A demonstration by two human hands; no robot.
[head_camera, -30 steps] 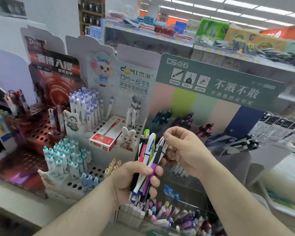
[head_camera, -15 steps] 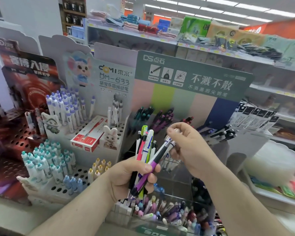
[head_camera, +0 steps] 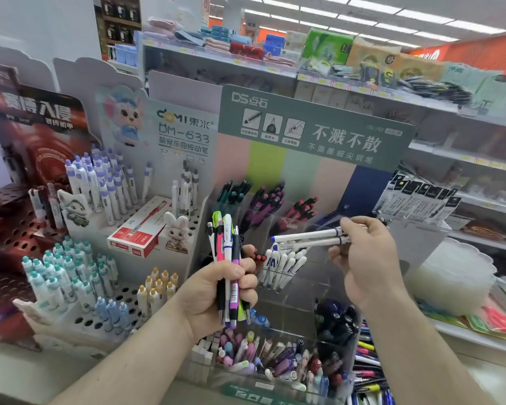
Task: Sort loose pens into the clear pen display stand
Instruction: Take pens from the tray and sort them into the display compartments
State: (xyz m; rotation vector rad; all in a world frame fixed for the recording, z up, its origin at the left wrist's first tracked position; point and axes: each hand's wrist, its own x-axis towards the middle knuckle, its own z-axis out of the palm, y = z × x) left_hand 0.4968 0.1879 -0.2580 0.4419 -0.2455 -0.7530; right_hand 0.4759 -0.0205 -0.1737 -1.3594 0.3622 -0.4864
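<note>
Setting: shop aisle, ceiling strip lights, metal shelving [head_camera: 465, 118] stocked with packaged goods behind and above the clear pen display stand [head_camera: 292, 290], which sits on a pale counter [head_camera: 18, 372].

Clear pen display stand: tiered transparent compartments under a green header card [head_camera: 316, 127]. Top tier holds dark pens with teal, purple and red caps; middle tier holds white pens with blue print [head_camera: 281, 267]; lowest tier holds a mixed heap of pastel pens [head_camera: 263, 355], with dark pens in the compartment to its right.

Left of the stand: white perforated cardboard display [head_camera: 129, 305] with purple-capped, teal-capped and yellow-capped white pens, a red-and-white pen box [head_camera: 138, 229] and a rabbit figurine [head_camera: 176, 232]. Further left, a red perforated display [head_camera: 15, 226].

Right of the stand: hanging black-and-white packets [head_camera: 418, 200] and a white scalloped tub [head_camera: 450, 276].

Left hand [head_camera: 216, 296]: in front of the stand, fingers wrapped tightly round an upright bundle of loose pens [head_camera: 228, 258].

Right hand [head_camera: 365, 258]: before the stand's middle tier, fingertips pinching two white pens with blue ends [head_camera: 307, 239], lying roughly level, tips pointing left.
</note>
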